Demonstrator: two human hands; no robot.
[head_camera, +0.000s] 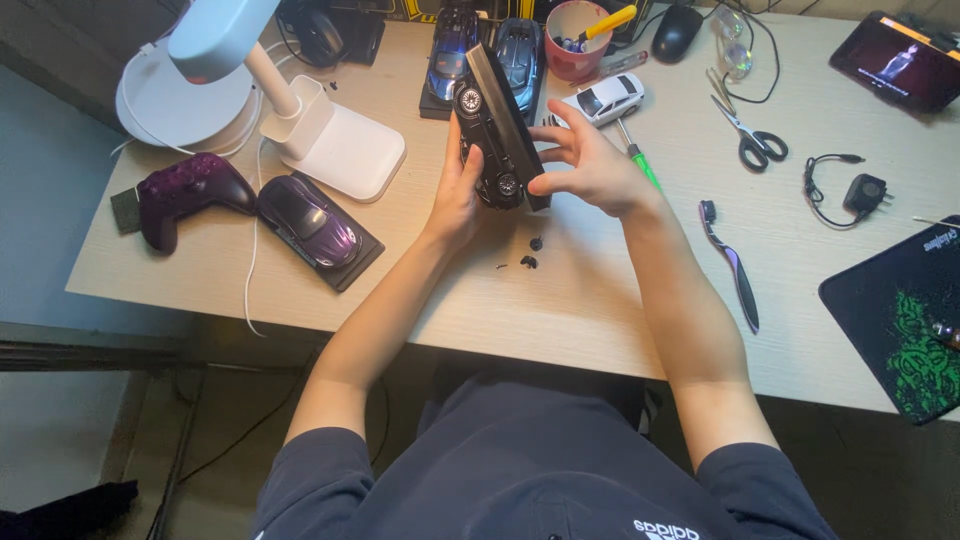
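I hold a black model car on its black display base (497, 128) tilted on edge above the desk, wheels facing left. My left hand (455, 195) grips the car's side from the left. My right hand (590, 165) holds the base from the right, fingers spread along its edge. Small black screws or loose parts (530, 255) lie on the desk just below my hands. A green-handled screwdriver (640, 160) lies partly behind my right hand.
A purple model car on a black base (315, 228) and a purple game controller (185, 195) sit left. A white desk lamp (330, 140), two more cars (450, 55), a white toy car (605, 98), a pink pen cup (577, 40), scissors (750, 135), a toothbrush (735, 270), a mouse pad (905, 320).
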